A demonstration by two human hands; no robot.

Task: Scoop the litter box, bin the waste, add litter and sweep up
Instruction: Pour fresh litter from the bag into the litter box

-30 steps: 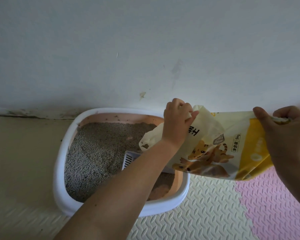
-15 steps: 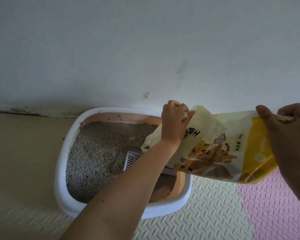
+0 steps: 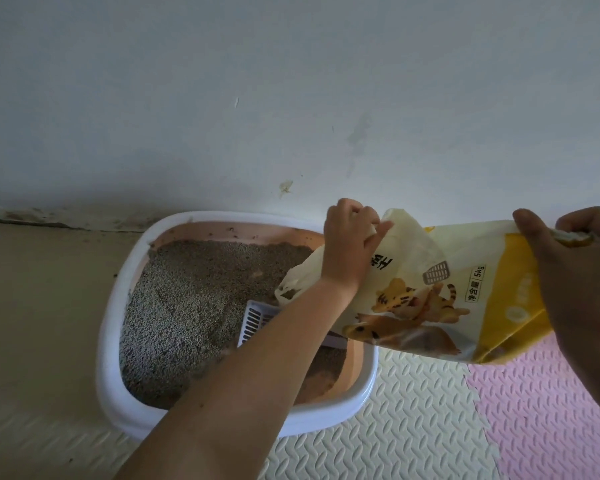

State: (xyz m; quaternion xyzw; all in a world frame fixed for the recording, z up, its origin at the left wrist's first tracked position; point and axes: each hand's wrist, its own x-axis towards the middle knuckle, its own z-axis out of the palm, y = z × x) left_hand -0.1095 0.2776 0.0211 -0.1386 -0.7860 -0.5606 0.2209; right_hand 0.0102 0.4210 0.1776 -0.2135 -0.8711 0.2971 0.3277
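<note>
Floor (image 3: pixel 413 427): one litter box (image 3: pixel 109 323), one bag (image 3: pixel 430 296)

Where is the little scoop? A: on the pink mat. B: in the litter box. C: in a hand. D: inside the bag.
B: the scoop lies on the litter in the box, while the left hand and right hand grip the bag.

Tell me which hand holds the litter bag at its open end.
The left hand, above the litter box; the right hand grips the closed yellow end of the bag.
</note>
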